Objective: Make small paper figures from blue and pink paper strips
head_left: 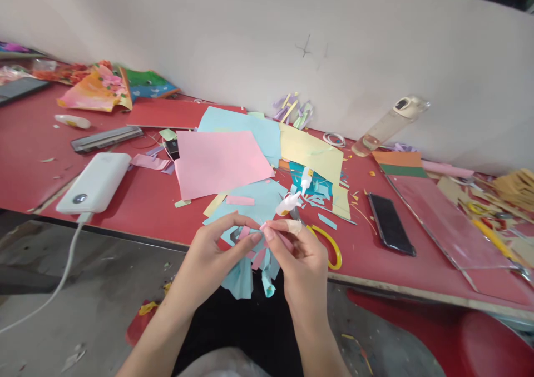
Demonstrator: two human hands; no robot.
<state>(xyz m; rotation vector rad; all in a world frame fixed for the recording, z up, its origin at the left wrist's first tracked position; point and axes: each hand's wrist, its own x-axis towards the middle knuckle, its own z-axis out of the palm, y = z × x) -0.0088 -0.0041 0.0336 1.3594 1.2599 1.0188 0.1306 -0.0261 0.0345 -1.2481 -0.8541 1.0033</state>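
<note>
Just past the table's front edge, my left hand (223, 244) and my right hand (303, 250) meet at the fingertips. A small pink paper strip (264, 227) is pinched between my right thumb and forefinger, and my left thumb and forefinger close on it from the other side. My right forefinger has a pale bandage (294, 227) around it. Below the fingers hang pieces of light blue paper (240, 279) and more pink strips. Yellow-handled scissors (334, 249) lie partly hidden behind my right hand. Two small white glue bottles (288, 203) rest just beyond.
Pink sheet (221, 163), blue sheet (246, 127) and yellow sheet (312, 150) overlap on the red table. A white power bank (98, 182) with a cable lies left. On the right are a phone (391, 223), a leaning clear bottle (386, 128) and a plastic folder (450, 221).
</note>
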